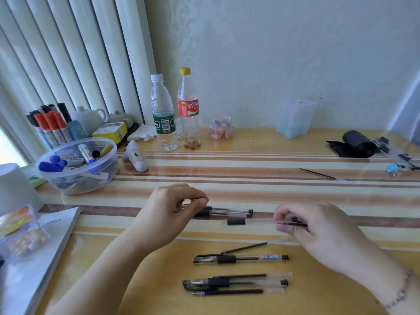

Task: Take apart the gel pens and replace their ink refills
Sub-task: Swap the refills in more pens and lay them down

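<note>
Step in hand, by my reading: one gel pen is apart, its refill being handled. Right hand (304,226) pinches a thin dark refill (293,223) between thumb and curled fingers, holding it roughly level just above the desk (159,269). Left hand (172,208) has its fingers curled together on a small part, probably the pen's tip piece with a spring; too small to tell for sure.

A clear barrel with black grip (236,222) lies on the desk between the hands, just in front of two more pens (227,212).

Nearer the body: a capped pen (241,258) with a loose refill (246,247) beside it, then a second capped pen (234,283) flanked by two refills. One refill (317,173) lies well apart, far right.

Next move likely calls for aligning a refill with the barrel's open end, sliding it in straight, then threading the tip piece back on. Whether the held refill is old or new cannot be told.
</note>
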A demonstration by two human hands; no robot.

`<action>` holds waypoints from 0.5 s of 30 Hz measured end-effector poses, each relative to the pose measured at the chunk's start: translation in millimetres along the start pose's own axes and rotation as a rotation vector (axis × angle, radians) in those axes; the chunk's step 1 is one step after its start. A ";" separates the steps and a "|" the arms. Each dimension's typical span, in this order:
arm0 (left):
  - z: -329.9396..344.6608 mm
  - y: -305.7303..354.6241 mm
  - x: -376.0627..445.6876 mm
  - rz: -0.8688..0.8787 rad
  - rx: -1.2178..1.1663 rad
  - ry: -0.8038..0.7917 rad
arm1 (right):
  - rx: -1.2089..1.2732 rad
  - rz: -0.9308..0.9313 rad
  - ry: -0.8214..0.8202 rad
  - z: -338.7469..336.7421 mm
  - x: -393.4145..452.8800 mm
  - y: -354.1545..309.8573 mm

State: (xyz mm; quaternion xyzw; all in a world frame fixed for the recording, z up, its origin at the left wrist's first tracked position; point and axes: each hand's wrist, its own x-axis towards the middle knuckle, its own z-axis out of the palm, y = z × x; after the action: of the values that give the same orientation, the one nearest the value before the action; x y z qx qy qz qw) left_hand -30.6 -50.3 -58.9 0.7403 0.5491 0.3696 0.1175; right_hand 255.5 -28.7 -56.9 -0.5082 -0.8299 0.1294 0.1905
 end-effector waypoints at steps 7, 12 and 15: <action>21.7 13.9 -4.9 -0.005 -0.405 -0.043 | 0.346 -0.065 0.061 -2.2 -6.9 -18.8; 31.7 27.4 -8.9 0.048 -0.583 0.045 | 0.341 -0.156 0.022 3.7 -9.1 -23.5; 37.0 42.1 -10.8 0.001 -0.753 0.071 | 0.328 -0.209 -0.011 5.6 -11.5 -28.3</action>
State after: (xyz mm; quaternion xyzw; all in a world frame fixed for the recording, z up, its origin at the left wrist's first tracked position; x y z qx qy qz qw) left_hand 23.7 -67.0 -64.8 0.6323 0.3781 0.5710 0.3623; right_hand 235.2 -51.9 -52.5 -0.3804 -0.8470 0.2452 0.2787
